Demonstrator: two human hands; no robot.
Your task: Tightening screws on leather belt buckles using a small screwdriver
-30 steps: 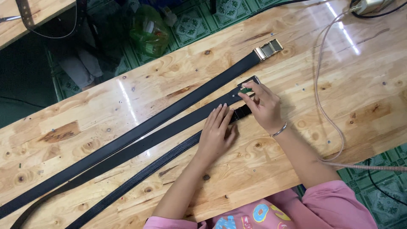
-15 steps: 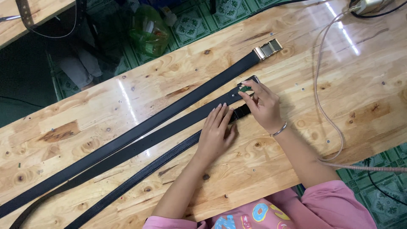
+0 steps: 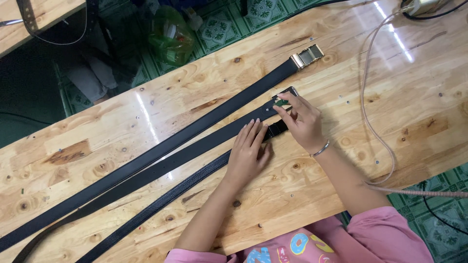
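Three black belts are laid slanted on the wooden table. The middle belt is pressed flat by the left hand, whose fingers are straight and close together. The belt's dark buckle is pinched by the fingertips of the right hand. The far belt ends in a gold buckle. The near belt is grainy. A green plastic bag is seen on the floor; what is inside cannot be told.

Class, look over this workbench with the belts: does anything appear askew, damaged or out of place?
Nothing stands out. Three black belts lie flat and roughly parallel on the wooden table; the left hand and right hand rest on them.
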